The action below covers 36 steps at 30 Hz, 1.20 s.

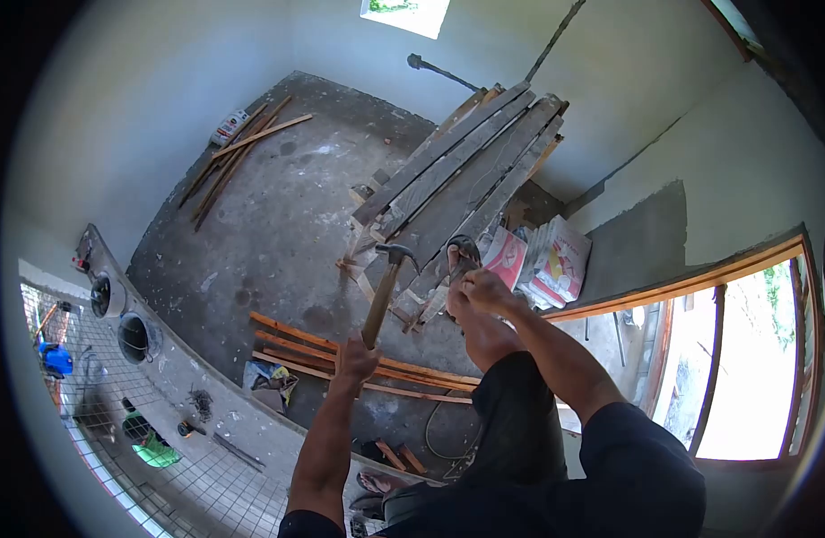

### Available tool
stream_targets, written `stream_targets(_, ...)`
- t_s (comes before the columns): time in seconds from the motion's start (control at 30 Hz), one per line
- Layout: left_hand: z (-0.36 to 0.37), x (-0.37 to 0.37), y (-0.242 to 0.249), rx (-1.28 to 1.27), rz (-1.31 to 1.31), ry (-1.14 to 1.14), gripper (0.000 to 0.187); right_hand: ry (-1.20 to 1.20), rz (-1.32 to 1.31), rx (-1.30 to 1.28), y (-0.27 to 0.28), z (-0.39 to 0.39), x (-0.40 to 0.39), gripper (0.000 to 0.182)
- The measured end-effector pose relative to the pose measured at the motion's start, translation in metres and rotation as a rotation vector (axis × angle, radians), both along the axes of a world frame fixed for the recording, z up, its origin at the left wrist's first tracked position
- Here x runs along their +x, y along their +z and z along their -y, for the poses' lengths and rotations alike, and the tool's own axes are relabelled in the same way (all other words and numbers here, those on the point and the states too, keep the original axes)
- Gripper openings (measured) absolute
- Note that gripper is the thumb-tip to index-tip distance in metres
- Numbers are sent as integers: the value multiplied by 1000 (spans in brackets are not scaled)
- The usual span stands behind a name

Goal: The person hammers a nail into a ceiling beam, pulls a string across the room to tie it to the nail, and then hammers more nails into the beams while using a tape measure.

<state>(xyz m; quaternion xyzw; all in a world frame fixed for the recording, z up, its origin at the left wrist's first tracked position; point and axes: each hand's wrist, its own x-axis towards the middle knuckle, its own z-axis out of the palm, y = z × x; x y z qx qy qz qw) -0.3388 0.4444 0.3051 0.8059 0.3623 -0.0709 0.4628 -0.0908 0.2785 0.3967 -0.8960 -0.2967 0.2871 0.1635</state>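
Grey, stained concrete floor [296, 206] stretches to pale far walls [327, 49], dusty planks [486, 179] stacked right of centre. Your left hand [357, 360] grips a hammer [379, 309] over the near floor — your right hand [482, 291] is beside your lower leg [487, 339], its hold impossible to tell.

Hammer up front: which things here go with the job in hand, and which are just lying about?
Likely in the job:
hammer, gripped in the left hand
right hand, though whether it holds anything is unclear

Probably just lying about:
bags
orange timber on the floor
sticks near the wall
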Motion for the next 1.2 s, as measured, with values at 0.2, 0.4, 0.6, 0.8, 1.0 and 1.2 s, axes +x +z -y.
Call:
stream_targets(0.2,-19,135,-53,141,-106,-11,48,-328,234,14,-156,0,177,31)
stream_targets(0.4,-22,149,-108,417,-5,-101,52,-229,288,-43,-238,-30,237,50)
stream_targets(0.6,-10,110,-122,433,174,-59,60,-51,294,-352,-236,-66,251,53)
stream_targets(0.8,3,52,-106,381,211,49,48,-414,119,97,-273,-72,271,47)
stream_targets(1.0,-1,-6,-94,332,221,2,37,-815,-29,135,-269,-80,265,34)
stream_targets(1.2,22,-76,-109,218,69,1,32,-786,170,-139,-248,-96,243,29)
